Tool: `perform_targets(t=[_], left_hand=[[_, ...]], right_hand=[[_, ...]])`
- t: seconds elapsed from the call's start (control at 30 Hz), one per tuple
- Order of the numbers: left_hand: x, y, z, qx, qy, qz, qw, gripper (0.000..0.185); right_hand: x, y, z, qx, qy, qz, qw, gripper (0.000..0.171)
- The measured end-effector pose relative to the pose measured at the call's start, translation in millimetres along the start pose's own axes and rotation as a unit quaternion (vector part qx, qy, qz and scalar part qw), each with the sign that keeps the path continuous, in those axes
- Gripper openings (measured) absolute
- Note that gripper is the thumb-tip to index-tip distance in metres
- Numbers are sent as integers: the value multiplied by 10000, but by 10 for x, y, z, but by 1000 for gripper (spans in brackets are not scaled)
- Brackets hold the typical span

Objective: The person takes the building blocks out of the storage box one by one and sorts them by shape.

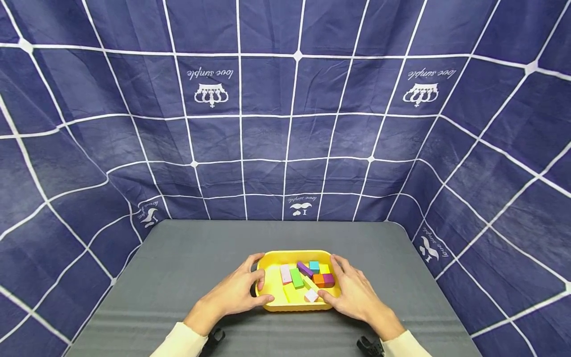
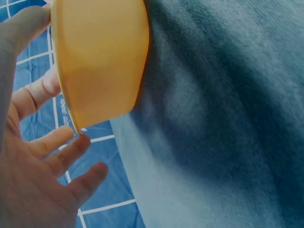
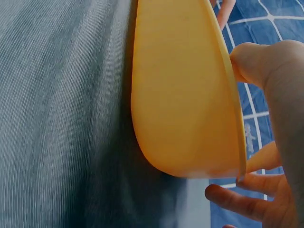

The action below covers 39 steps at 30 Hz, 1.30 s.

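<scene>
A yellow plastic tray (image 1: pixel 295 308) with rounded corners stands on the grey tabletop, colourful blocks inside it. My left hand (image 1: pixel 235 291) grips its left end, the thumb over the front part of the rim and a fingertip at the back corner. At the other end my right hand (image 1: pixel 354 291) holds the rim in much the same way, its thumb reaching inside. Among the blocks are a green block (image 1: pixel 296 278), a pink block (image 1: pixel 286 273), a purple block (image 1: pixel 305 269), a blue block (image 1: pixel 314 267) and an orange block (image 1: pixel 318 280). Both wrist views show the tray's outer wall (image 2: pixel 102 57).
Grey ribbed cloth covers the tabletop (image 1: pixel 200 248), with folds near the front. A dark blue curtain (image 1: pixel 267 139) with white grid lines hangs behind and on both sides. Black wrist straps (image 1: pixel 214 339) show below the hands.
</scene>
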<state>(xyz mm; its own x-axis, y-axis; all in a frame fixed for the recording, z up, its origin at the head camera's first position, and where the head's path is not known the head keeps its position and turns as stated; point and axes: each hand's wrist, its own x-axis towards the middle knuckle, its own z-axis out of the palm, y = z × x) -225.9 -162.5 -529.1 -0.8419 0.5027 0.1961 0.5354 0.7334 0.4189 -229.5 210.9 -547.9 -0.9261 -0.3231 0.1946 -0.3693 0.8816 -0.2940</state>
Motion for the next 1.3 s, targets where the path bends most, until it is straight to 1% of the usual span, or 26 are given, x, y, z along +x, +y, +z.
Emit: perform_targets(t=[0.1, 0.17, 0.33, 0.43, 0.5, 0.6, 0.7, 0.83, 0.93, 1.03, 1.17, 1.3], left_hand=[[-22, -4, 8, 51, 4, -103, 9999, 45], [-24, -8, 28, 80, -15, -187, 9998, 52], [-36, 1, 95, -86, -202, -444, 9988, 97], [-37, 25, 130, -195, -231, -567, 9979, 113], [-27, 43, 146, -204, -240, -612, 9976, 118], [3, 77, 159, -202, -287, -658, 9972, 121], [35, 101, 182, -229, -364, -690, 9967, 124], [45, 107, 224, -277, -500, -767, 9954, 129], [36, 101, 236, -286, -578, -838, 9944, 132], [38, 101, 231, -274, -599, -879, 9940, 134], [42, 109, 221, -232, -593, -956, 9934, 139], [29, 113, 223, -238, -575, -1096, 9920, 145]], right_hand=[[13, -39, 8, -21, -38, -75, 10000, 109], [21, -60, 12, -46, -19, -88, 9999, 109], [32, -125, 21, -33, -7, -80, 10000, 106], [38, -152, 16, 18, -61, -93, 9999, 102], [46, -157, 7, 47, -76, -95, 9999, 99], [69, -140, -24, 30, -4, -169, 9999, 95], [106, -106, -81, -58, 63, -374, 9993, 89], [178, -76, -168, -194, 15, -803, 9966, 82], [256, -94, -230, -166, -157, -1249, 9919, 79], [346, -139, -290, -95, -483, -1685, 9845, 76], [463, -216, -343, -40, -1113, -2007, 9733, 71], [561, -294, -353, -146, -1606, -2299, 9598, 69]])
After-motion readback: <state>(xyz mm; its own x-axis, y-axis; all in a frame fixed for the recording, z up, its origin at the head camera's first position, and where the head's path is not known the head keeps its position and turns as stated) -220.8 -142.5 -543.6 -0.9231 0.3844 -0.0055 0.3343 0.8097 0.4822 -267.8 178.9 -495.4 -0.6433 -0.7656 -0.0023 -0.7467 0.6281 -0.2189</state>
